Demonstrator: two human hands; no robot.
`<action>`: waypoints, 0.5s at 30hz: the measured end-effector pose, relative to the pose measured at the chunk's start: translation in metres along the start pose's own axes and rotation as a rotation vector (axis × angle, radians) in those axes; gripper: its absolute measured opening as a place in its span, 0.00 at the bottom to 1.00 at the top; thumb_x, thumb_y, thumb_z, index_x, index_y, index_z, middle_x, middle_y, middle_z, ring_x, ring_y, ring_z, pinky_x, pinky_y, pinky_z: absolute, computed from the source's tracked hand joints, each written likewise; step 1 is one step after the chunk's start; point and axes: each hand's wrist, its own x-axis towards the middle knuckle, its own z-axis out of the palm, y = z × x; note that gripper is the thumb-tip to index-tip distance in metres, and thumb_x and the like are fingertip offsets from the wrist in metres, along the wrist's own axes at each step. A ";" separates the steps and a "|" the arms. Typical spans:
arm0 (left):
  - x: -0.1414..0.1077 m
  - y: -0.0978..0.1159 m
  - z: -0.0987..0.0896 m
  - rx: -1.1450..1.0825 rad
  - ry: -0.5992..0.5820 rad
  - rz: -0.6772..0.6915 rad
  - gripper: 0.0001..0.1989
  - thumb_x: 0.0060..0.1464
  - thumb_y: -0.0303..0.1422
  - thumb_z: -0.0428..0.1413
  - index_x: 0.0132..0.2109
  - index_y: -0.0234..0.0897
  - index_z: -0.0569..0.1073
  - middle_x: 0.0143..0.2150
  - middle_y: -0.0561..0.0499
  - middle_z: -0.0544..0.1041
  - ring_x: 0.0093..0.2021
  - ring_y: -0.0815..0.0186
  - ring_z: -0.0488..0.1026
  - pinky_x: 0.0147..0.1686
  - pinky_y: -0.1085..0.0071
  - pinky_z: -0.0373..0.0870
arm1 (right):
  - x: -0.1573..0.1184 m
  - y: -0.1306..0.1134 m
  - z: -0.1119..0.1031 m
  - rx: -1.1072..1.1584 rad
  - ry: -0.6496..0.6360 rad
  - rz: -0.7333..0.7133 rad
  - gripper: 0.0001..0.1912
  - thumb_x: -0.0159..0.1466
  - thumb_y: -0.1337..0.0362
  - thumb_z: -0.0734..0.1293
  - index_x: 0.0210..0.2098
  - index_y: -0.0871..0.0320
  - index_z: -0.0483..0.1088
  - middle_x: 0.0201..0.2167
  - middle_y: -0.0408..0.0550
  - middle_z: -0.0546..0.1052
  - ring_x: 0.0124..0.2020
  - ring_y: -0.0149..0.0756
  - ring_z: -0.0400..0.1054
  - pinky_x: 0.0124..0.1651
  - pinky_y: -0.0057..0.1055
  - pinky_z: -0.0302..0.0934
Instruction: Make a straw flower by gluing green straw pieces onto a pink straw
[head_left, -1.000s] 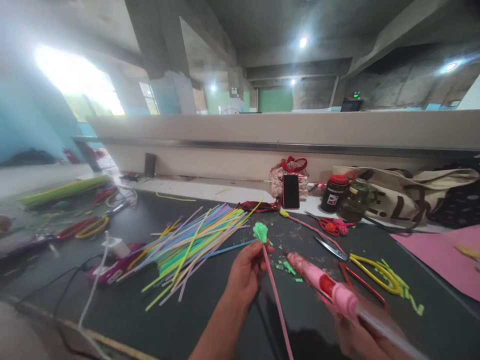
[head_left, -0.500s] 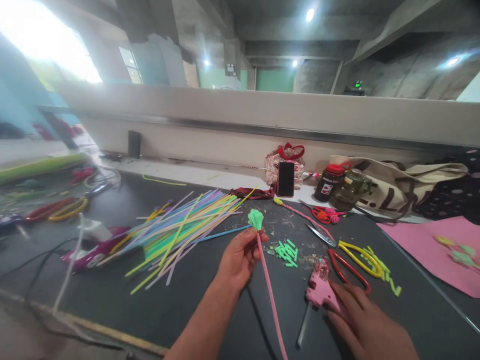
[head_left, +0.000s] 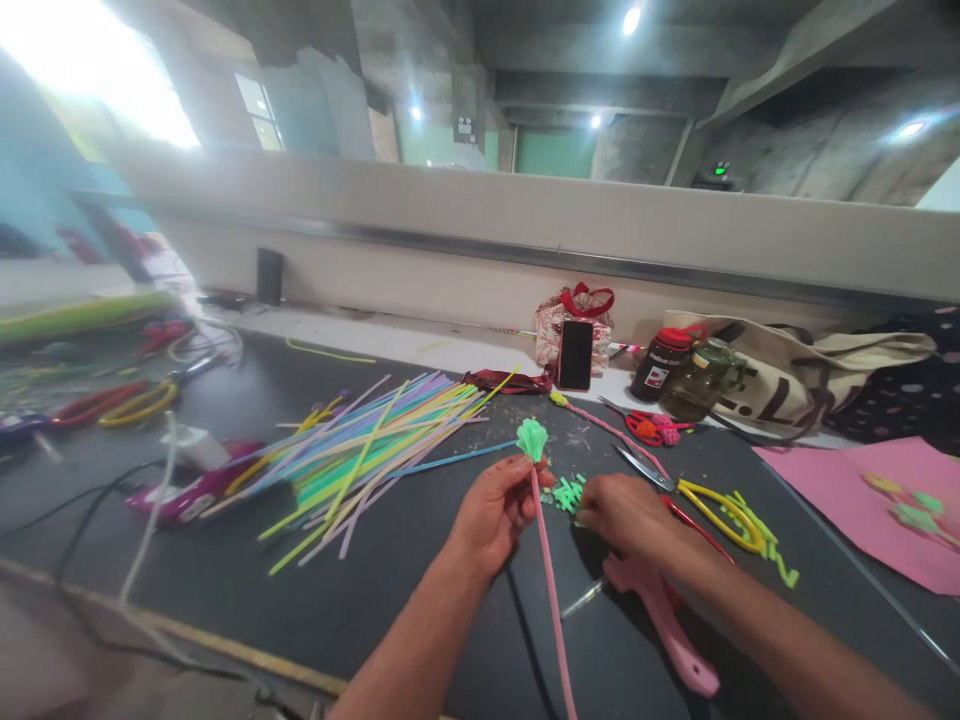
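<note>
My left hand (head_left: 501, 510) pinches a pink pipe-cleaner stem (head_left: 551, 590) just below its fluffy green head (head_left: 532, 440); the stem runs down past the bottom edge. At the right side of a pile of short green pipe-cleaner pieces (head_left: 562, 493), my right hand (head_left: 619, 510) has its fingers curled and pressed together. What they hold, if anything, is hidden. Beneath my right forearm lies a pink hot glue gun (head_left: 667, 640), partly covered, with a clear glue stick (head_left: 583, 598) poking out to its left.
Long coloured pipe cleaners (head_left: 367, 450) are heaped left of centre. Scissors with red and yellow handles (head_left: 720, 515) lie right. A braided pink stem (head_left: 607, 430), a phone (head_left: 575, 355) and bottles (head_left: 660, 365) stand or lie behind. Pink paper (head_left: 832, 480) is far right.
My right hand has left the glue gun and moved left and forward to the green pieces. The glue gun now lies turned on the table. My left hand still holds the stem, slightly further right.
</note>
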 end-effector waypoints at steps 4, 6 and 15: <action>-0.001 0.000 0.000 -0.027 -0.024 -0.010 0.07 0.44 0.28 0.55 0.32 0.27 0.72 0.22 0.48 0.75 0.14 0.79 0.64 0.13 0.86 0.61 | 0.007 -0.001 0.010 0.024 -0.005 0.022 0.08 0.46 0.72 0.61 0.16 0.58 0.70 0.18 0.51 0.74 0.22 0.38 0.67 0.21 0.27 0.45; -0.002 0.000 0.001 -0.069 -0.046 -0.021 0.06 0.45 0.28 0.54 0.31 0.27 0.72 0.22 0.48 0.75 0.13 0.79 0.64 0.13 0.86 0.60 | 0.008 0.000 0.006 0.075 0.015 0.001 0.08 0.47 0.73 0.60 0.17 0.58 0.70 0.19 0.49 0.74 0.22 0.36 0.67 0.22 0.27 0.46; -0.007 0.002 0.007 -0.135 -0.153 0.002 0.06 0.44 0.28 0.55 0.29 0.26 0.71 0.20 0.48 0.74 0.12 0.79 0.62 0.11 0.85 0.57 | 0.012 -0.010 -0.043 0.862 0.117 -0.050 0.09 0.56 0.64 0.59 0.36 0.58 0.64 0.19 0.38 0.67 0.18 0.26 0.61 0.20 0.22 0.53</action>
